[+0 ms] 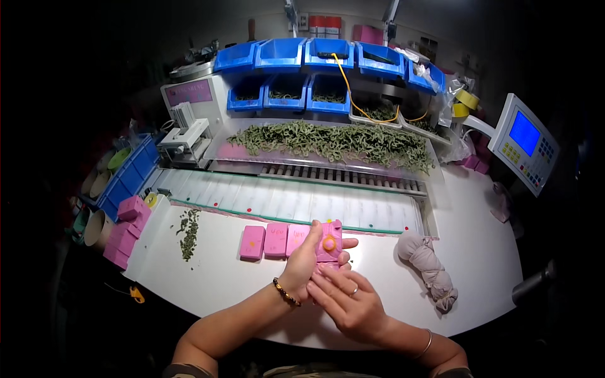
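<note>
A pink block-shaped packet (334,228) with an orange-yellow round mark on its face lies in my left hand (301,264), whose thumb and fingers close around its sides. My right hand (356,309), fingers stretched out, touches the packet's lower end with its fingertips. Three similar pink blocks stand in a row just left of it on the white table: a left one (252,242), a middle one (275,240) and a right one (295,239) partly behind my left thumb. Small handwritten marks show on them.
Dried green twisted leaves (334,142) fill a clear tray beyond the segmented white conveyor (271,195). Leaf crumbs (188,234) lie at left, near stacked pink blocks (124,236). At right are a tied cloth bundle (428,271) and a control screen (525,133). Blue bins (282,53) stand behind.
</note>
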Available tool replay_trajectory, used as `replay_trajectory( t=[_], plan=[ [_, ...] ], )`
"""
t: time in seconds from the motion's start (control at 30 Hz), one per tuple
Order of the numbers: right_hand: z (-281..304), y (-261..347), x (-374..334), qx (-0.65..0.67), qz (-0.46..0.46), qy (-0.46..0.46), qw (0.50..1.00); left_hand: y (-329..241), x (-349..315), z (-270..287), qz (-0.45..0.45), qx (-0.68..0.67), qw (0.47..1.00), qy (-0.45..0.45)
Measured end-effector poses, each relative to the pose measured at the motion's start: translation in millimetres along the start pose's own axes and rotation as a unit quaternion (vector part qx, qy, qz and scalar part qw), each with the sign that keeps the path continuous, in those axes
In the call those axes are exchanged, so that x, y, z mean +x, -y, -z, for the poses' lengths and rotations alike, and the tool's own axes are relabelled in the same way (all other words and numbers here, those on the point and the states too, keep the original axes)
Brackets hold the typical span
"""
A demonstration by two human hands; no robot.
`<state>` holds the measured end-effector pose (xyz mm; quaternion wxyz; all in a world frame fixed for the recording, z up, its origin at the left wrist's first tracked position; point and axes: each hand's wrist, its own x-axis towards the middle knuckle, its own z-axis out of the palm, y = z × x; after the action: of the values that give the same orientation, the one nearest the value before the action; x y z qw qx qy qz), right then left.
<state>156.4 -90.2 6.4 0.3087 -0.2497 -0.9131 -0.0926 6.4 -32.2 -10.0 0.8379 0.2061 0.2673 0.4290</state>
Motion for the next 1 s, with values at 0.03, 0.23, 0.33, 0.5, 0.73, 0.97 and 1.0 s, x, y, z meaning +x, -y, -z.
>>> replay_trajectory(
  t=[0.03, 0.23, 0.33, 0.5, 0.73, 0.97, 1.0],
  plan=[
    [3.7, 3.9, -4.9, -0.006, 0.002, 0.028, 1.000, 0.5, -0.1, 1.5, 0.004, -0.032, 0.999, 0.032],
    [30.2, -28.6, -45.4, -0.156, -0.068, 0.070, 0.983, 4.7, -13.3, 12.6, -0.027, 0.027, 0.998, -0.053],
    [58.0, -58.5, -47.0, -0.202, -0.255, 0.135, 0.936, 7.9, -23.4, 15.3, -0.066, 0.105, 0.989, -0.085],
    [56.6, -99.4, -94.9, -0.113, -0.309, 0.129, 0.936, 20.6, -22.2, 7.7, -0.085, 0.092, 0.990, -0.067],
    [80.0, -60.9, -32.4, -0.101, -0.226, -0.021, 0.969, 32.3, -19.3, 5.7, -0.068, 0.003, 0.995, -0.071],
    [34.2, -10.5, -10.0, -0.091, -0.094, 0.084, 0.988, 29.6, -20.1, -12.3, -0.127, 0.061, 0.986, -0.093],
    [35.2, -13.1, -10.5, -0.091, -0.092, 0.082, 0.988, 32.8, -19.8, -10.0, -0.129, 0.061, 0.985, -0.093]
  ],
)
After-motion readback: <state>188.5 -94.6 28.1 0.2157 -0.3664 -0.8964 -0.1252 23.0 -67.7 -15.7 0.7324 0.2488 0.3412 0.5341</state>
